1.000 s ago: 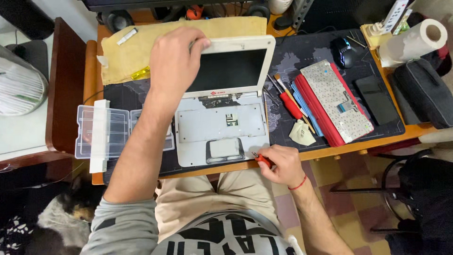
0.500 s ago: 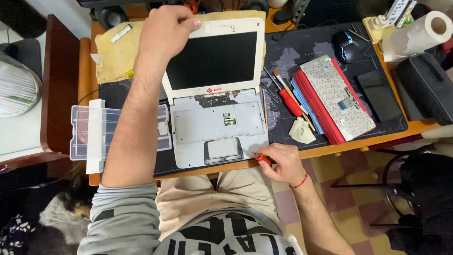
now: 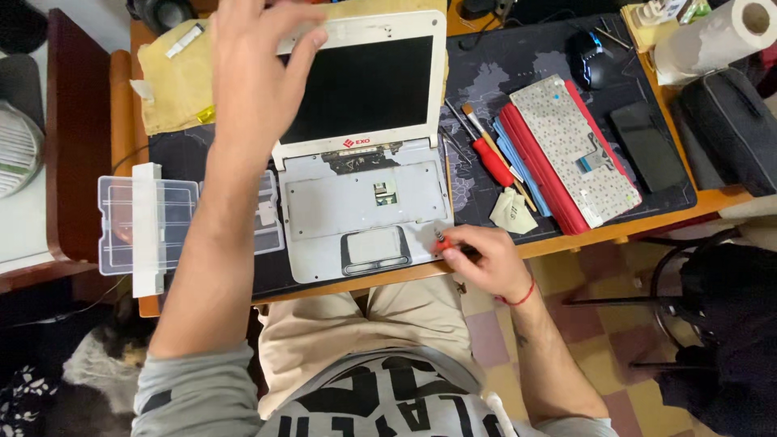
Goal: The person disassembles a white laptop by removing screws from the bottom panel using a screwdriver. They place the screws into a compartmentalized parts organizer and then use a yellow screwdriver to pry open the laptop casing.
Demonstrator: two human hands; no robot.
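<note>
Nearest, the right hand (image 3: 486, 260) sits at the near right corner of the white laptop (image 3: 364, 202), fingers curled tight around a small red-handled screwdriver (image 3: 443, 243) whose tip touches the palm rest edge just right of the touchpad (image 3: 375, 247). The laptop lies open on a dark desk mat (image 3: 518, 65) near the front edge of the wooden desk (image 3: 647, 222); its keyboard bay is bare, showing a grey plate with a small connector in the middle. Left of the base, a clear plastic compartment box (image 3: 150, 222) lies partly under the left forearm. Right of the laptop, in the middle distance: a larger red-handled screwdriver (image 3: 492, 160), a thin brush beside it, a folded pale cloth (image 3: 511, 212), and the removed keyboard (image 3: 573, 150) lying face down on a red case. Just right of that, a dark phone (image 3: 649, 146). Farther off, the left hand (image 3: 255, 77) covers the far left corner of the screen lid, fingers spread and loosely bent over the bezel; whether it grips the edge cannot be told. Far left, a yellow cloth (image 3: 174, 89); far right, a black mouse (image 3: 589, 61) and a paper towel roll (image 3: 712, 36).
</note>
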